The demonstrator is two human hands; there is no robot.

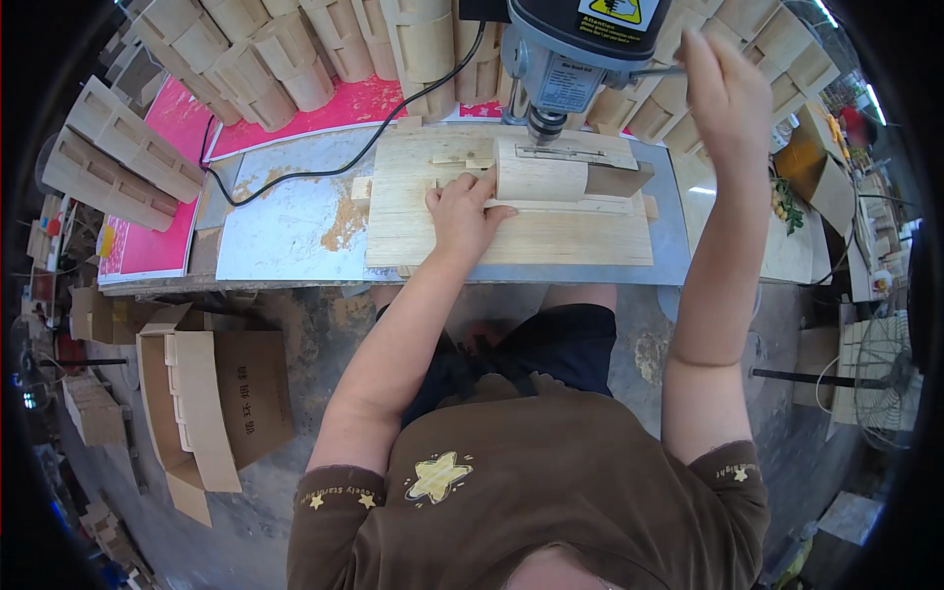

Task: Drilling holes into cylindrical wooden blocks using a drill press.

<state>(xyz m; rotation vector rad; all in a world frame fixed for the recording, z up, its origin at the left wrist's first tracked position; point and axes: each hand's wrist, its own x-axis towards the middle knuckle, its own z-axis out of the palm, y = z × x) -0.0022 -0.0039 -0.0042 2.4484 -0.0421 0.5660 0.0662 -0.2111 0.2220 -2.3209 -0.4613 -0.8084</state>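
A pale wooden cylinder-like piece (539,179) lies on its side on a wooden board jig (433,236), below a bench drill press (565,74). My left hand (467,214) grips the piece's left end, thumb toward me and fingers curled at its edge. The drill chuck (545,126) hangs just above the piece; I cannot tell whether the bit touches it. A squared wooden block (619,180) sits at the piece's right end. My right hand (726,93) is raised, closed round the end of the drill press lever (657,72); it is slightly blurred and hides the lever's end.
Stacks of slotted wooden cylinders (295,74) line the back on pink sheeting (344,106), with more at far left (113,177) and back right. A black cable (364,147) crosses the bench. An open cardboard box (258,393) stands on the floor at left; a fan (885,379) is at right.
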